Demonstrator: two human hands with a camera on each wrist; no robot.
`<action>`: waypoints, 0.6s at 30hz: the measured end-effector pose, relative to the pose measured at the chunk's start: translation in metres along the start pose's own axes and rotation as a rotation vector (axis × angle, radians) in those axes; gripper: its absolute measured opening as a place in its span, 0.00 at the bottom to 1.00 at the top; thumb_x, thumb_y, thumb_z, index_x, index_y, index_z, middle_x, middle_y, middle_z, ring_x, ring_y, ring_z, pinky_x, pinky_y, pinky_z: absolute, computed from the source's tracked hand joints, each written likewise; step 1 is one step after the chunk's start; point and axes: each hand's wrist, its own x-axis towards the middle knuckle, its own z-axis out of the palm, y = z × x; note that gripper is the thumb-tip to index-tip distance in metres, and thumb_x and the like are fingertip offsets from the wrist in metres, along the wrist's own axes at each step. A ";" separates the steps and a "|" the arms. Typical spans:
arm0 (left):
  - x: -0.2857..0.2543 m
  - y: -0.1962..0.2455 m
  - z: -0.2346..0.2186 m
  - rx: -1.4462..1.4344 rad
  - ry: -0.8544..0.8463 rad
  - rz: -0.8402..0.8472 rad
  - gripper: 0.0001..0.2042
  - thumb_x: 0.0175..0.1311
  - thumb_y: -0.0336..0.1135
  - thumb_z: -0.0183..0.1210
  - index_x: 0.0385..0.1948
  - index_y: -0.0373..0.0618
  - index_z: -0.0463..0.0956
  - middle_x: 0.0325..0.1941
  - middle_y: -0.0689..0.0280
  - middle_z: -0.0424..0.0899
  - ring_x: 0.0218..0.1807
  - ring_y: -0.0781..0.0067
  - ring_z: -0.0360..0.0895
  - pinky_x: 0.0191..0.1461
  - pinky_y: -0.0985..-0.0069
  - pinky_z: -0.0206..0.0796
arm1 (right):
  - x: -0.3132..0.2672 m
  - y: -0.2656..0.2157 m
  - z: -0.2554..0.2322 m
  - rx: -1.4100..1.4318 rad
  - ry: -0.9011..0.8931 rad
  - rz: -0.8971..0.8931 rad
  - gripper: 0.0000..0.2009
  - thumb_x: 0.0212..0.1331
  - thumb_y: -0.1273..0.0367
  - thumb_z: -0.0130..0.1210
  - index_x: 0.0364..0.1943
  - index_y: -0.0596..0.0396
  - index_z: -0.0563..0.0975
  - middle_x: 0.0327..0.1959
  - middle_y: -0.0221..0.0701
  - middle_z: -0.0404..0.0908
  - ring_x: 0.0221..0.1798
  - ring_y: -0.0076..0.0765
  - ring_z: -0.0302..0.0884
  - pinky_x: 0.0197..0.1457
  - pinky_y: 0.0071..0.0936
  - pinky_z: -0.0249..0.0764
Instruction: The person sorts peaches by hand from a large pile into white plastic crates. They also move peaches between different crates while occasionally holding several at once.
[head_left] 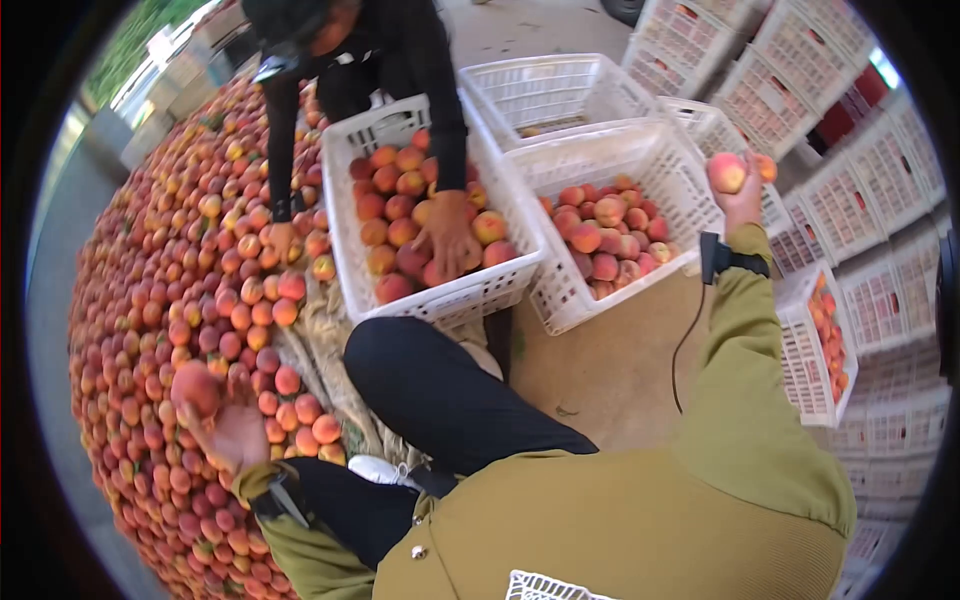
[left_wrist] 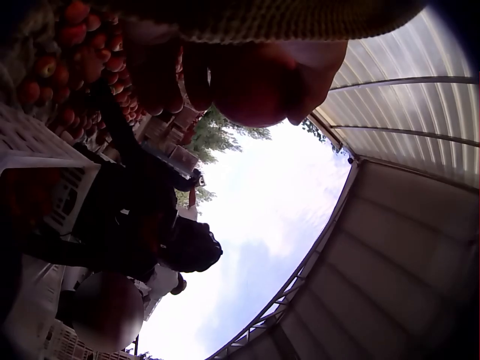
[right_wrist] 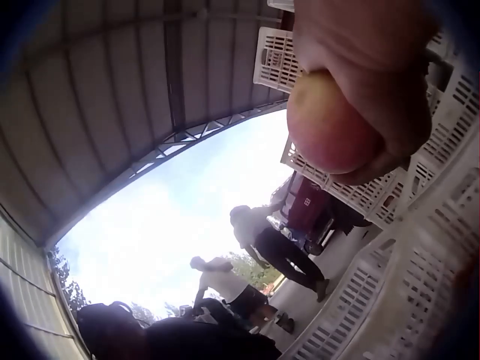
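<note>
In the head view my left hand point(head_left: 236, 432) holds a peach point(head_left: 196, 388) above the big heap at the left. The left wrist view shows this peach point(left_wrist: 251, 94) dark, between thumb and fingers. My right hand point(head_left: 740, 200), raised at the right, grips one peach point(head_left: 726, 172), with a second peach point(head_left: 766, 167) at the hand's far side. The right wrist view shows my fingers and thumb round a yellow-red peach point(right_wrist: 330, 124). Below and left of this hand, a white crate point(head_left: 560, 300) is partly filled with peaches.
A person in black point(head_left: 420, 60) reaches into another white crate point(head_left: 335, 220) of peaches, other hand on the heap point(head_left: 150, 350). Behind is a white crate point(head_left: 550, 75). Stacked crates point(head_left: 850, 220) line the right side, beside a smaller crate of peaches point(head_left: 800, 350).
</note>
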 end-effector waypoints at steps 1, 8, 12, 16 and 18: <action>0.002 -0.001 -0.001 0.001 0.040 0.034 0.23 0.57 0.46 0.57 0.45 0.32 0.70 0.49 0.51 0.75 0.53 0.55 0.70 0.64 0.62 0.57 | -0.005 0.024 0.009 -0.022 -0.023 0.054 0.18 0.51 0.58 0.59 0.41 0.55 0.72 0.38 0.38 0.77 0.43 0.43 0.76 0.48 0.43 0.75; 0.002 -0.006 -0.003 0.085 0.170 0.110 0.27 0.57 0.46 0.56 0.51 0.33 0.63 0.51 0.53 0.73 0.56 0.56 0.68 0.65 0.60 0.56 | -0.134 0.169 0.037 -0.175 -0.370 0.683 0.17 0.53 0.56 0.54 0.38 0.55 0.72 0.37 0.39 0.76 0.41 0.44 0.75 0.49 0.47 0.74; -0.004 0.000 0.005 -0.013 0.307 0.135 0.28 0.56 0.48 0.57 0.51 0.34 0.63 0.50 0.54 0.73 0.54 0.55 0.69 0.63 0.59 0.58 | -0.158 0.209 0.061 -0.263 -0.678 0.834 0.18 0.52 0.64 0.54 0.45 0.57 0.69 0.40 0.38 0.74 0.45 0.41 0.73 0.49 0.43 0.74; -0.012 0.010 0.000 0.030 0.339 0.117 0.30 0.55 0.51 0.57 0.50 0.34 0.63 0.48 0.54 0.73 0.49 0.57 0.70 0.60 0.60 0.60 | -0.172 0.228 0.083 -0.379 -0.863 0.691 0.20 0.51 0.66 0.55 0.47 0.60 0.68 0.41 0.38 0.72 0.45 0.41 0.73 0.47 0.42 0.76; -0.015 0.011 -0.002 0.057 0.331 0.120 0.30 0.55 0.52 0.57 0.48 0.31 0.63 0.46 0.54 0.73 0.49 0.57 0.70 0.60 0.61 0.61 | -0.175 0.234 0.087 -0.405 -0.902 0.674 0.21 0.51 0.67 0.55 0.48 0.61 0.67 0.42 0.37 0.70 0.44 0.40 0.73 0.45 0.40 0.77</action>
